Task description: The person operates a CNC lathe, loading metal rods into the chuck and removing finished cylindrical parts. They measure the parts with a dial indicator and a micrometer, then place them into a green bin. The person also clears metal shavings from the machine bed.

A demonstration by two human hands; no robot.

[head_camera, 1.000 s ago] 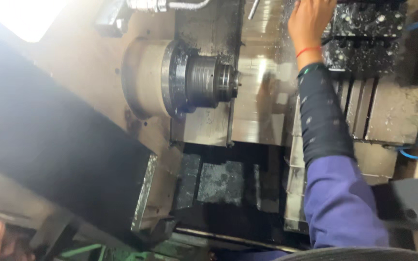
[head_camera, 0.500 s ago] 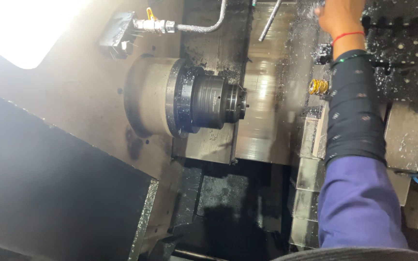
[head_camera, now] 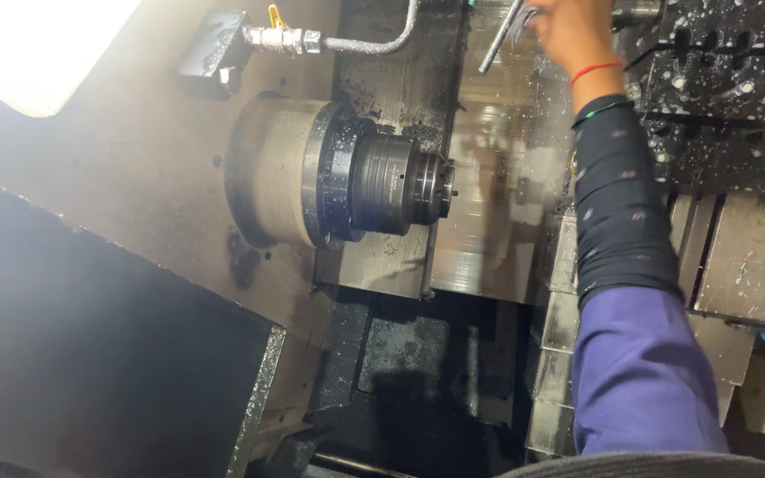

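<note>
One hand is showing, the right hand (head_camera: 568, 31), reaching up into the top of the frame inside a lathe enclosure. It is meeting a slim metal rod (head_camera: 499, 40) that is slanting down from the upper edge, just right of centre. The frame edge and blur are hiding the fingers, so I cannot tell whether they are gripping the rod or only touching it. The left hand is not appearing anywhere.

The forearm is wearing a dark sleeve (head_camera: 617, 204) over a purple one, running up the right side. A red thread is circling the wrist.

The dark, chip-speckled turret block (head_camera: 719, 80) is sitting in the upper right, just beside the hand. The round spindle chuck (head_camera: 374, 181) is jutting rightward at centre, well apart from the hand. A brass valve with a grey pipe (head_camera: 294, 37) is crossing the upper left.

As a judgement: working well here is calling for a firm hold on the rod, with the sleeve kept away from the chuck and the turret's edges.

No packages, labels or signs are visible.
</note>
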